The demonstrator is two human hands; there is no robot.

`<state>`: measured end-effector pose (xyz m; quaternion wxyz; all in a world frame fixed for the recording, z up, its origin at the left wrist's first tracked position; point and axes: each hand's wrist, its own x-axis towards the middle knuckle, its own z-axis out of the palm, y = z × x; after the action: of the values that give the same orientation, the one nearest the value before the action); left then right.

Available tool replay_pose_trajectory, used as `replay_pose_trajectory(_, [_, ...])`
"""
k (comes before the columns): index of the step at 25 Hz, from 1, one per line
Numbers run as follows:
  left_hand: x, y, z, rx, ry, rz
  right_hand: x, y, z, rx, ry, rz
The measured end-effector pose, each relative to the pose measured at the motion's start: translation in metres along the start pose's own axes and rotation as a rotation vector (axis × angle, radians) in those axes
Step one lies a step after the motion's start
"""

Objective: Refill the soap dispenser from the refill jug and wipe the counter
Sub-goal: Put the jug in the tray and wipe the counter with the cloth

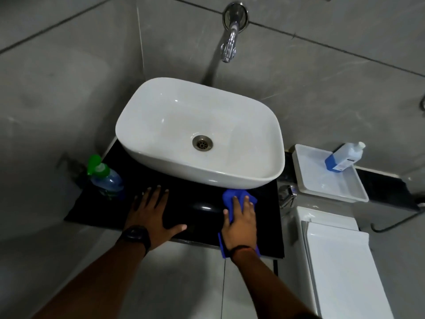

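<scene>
A black glossy counter [200, 199] carries a white basin [161, 116]. My right hand [240, 223] lies flat on a blue cloth [232, 198], pressing it to the counter's front right part below the basin. My left hand [153, 214] rests flat on the counter with its fingers spread and holds nothing. The soap dispenser [107, 178], a clear bottle with bluish liquid and a green pump, stands at the counter's left end. The refill jug [343, 157], clear with blue liquid and a white cap, leans in a white tray [322, 180] at the right.
A chrome wall tap [230, 47] hangs above the basin. A white toilet cistern [338, 256] stands right of the counter, below the tray. Grey tiled walls close in on the left and at the back. A small chrome valve [287, 194] sits beside the counter's right edge.
</scene>
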<state>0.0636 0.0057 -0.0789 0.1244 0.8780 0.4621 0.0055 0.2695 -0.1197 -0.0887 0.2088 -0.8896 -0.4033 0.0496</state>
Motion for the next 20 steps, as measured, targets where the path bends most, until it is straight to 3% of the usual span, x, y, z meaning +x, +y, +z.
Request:
replay_pose_trajectory(7, [-0.006, -0.017, -0.003, -0.093, 0.118, 0.053, -0.007, -0.089, 0.031, 0.194, -0.181, -0.382])
replay_pose_trajectory(13, [-0.006, -0.011, -0.007, -0.011, 0.106, 0.081, 0.001, -0.035, 0.000, 0.174, -0.329, -0.715])
replay_pose_trajectory(16, [-0.003, 0.015, -0.002, 0.024, 0.063, 0.150, 0.007, 0.014, -0.017, 0.129, -0.234, -0.610])
replay_pose_trajectory(20, [-0.002, 0.026, 0.005, 0.030, 0.036, 0.137, 0.015, 0.048, -0.024, 0.059, -0.007, -0.033])
